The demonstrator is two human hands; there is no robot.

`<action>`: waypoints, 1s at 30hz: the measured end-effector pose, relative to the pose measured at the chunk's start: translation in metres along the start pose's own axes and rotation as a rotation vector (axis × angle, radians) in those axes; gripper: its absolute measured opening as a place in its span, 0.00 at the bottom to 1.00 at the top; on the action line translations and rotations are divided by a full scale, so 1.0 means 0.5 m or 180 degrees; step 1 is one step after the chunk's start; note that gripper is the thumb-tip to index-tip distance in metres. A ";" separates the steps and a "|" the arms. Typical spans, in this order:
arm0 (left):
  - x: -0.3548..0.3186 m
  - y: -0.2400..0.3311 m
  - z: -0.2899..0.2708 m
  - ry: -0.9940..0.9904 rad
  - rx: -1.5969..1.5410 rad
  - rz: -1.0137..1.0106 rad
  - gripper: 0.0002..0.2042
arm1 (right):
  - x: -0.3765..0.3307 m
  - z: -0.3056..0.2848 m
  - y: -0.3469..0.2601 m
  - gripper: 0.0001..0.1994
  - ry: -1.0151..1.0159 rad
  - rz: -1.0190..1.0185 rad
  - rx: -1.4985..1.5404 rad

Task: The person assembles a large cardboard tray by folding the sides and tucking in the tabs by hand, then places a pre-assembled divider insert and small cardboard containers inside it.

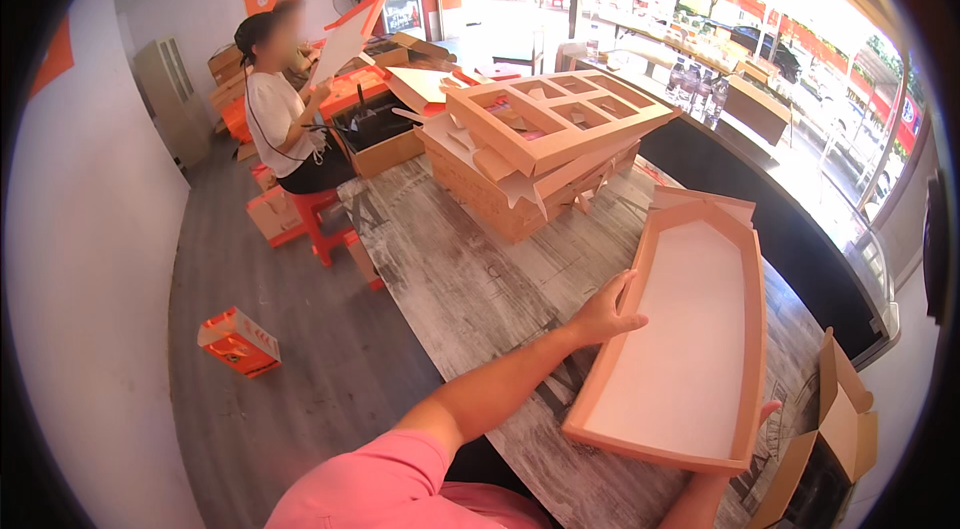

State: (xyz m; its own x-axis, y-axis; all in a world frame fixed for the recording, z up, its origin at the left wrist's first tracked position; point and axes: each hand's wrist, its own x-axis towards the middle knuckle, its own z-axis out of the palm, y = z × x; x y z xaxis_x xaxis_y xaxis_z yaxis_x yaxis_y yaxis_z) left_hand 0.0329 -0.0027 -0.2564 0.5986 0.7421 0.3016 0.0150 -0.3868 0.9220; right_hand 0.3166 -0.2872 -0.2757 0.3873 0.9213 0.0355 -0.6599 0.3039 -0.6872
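Note:
A long, shallow cardboard tray (690, 329) with a white inner bottom and folded brown walls lies tilted over the table in front of me. A flap stands up at its far end. My left hand (607, 311) is closed on the tray's left wall, its thumb over the rim. At the near right corner my right hand (768, 414) grips the tray from outside and below. Most of that hand is hidden by the tray; only a finger or thumb shows beyond the right wall.
On the weathered wood-look table (450, 269) stands a cardboard box (490, 194) topped with a compartment insert (560, 119). An opened brown carton (845, 419) sits at the near right. Across the table, a co-worker (285, 119) handles a white-and-orange box lid (350, 34). An orange box (240, 341) rests on the floor.

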 end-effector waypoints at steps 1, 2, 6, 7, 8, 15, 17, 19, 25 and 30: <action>0.002 0.002 -0.005 0.0058 -0.0096 0.0029 0.43 | 0.004 -0.001 -0.001 0.35 -0.0056 0.0073 -0.0008; 0.005 0.005 -0.013 0.0119 -0.0189 0.0059 0.42 | 0.007 -0.006 -0.001 0.35 -0.0095 0.0128 -0.0048; 0.000 0.027 -0.040 0.0439 -0.0110 0.0241 0.34 | 0.014 0.084 0.027 0.35 -0.0115 0.0012 -0.0540; -0.007 0.041 -0.039 0.0489 0.0305 0.0590 0.32 | 0.012 0.135 0.028 0.35 -0.0080 -0.0124 -0.0720; -0.017 0.059 -0.038 0.0532 0.0717 0.0949 0.29 | 0.012 0.138 0.026 0.35 -0.0067 -0.0154 -0.0716; -0.115 0.169 0.011 -0.1826 0.1116 0.1218 0.24 | 0.022 0.168 0.050 0.31 0.0344 -0.0225 -0.0623; -0.129 0.183 0.010 -0.2456 0.0993 0.0841 0.27 | 0.024 0.189 0.053 0.31 0.0381 -0.0270 -0.0659; -0.126 0.201 -0.001 -0.2647 0.0974 0.0736 0.29 | 0.019 0.162 0.048 0.30 0.0395 -0.0073 -0.0745; -0.125 0.197 0.005 -0.2968 0.1099 0.0485 0.33 | 0.024 0.165 0.047 0.29 0.0294 -0.0209 -0.1021; -0.117 0.183 -0.008 -0.2756 0.1205 0.0532 0.35 | 0.032 0.170 0.045 0.35 0.0170 -0.0440 -0.1282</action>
State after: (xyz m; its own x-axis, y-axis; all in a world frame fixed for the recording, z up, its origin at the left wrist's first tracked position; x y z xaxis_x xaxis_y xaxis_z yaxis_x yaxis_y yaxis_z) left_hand -0.0039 -0.0793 -0.1887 0.9983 0.0581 -0.0017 0.0428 -0.7148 0.6980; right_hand 0.2533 -0.2449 -0.2290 0.4942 0.8615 0.1169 -0.2992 0.2948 -0.9075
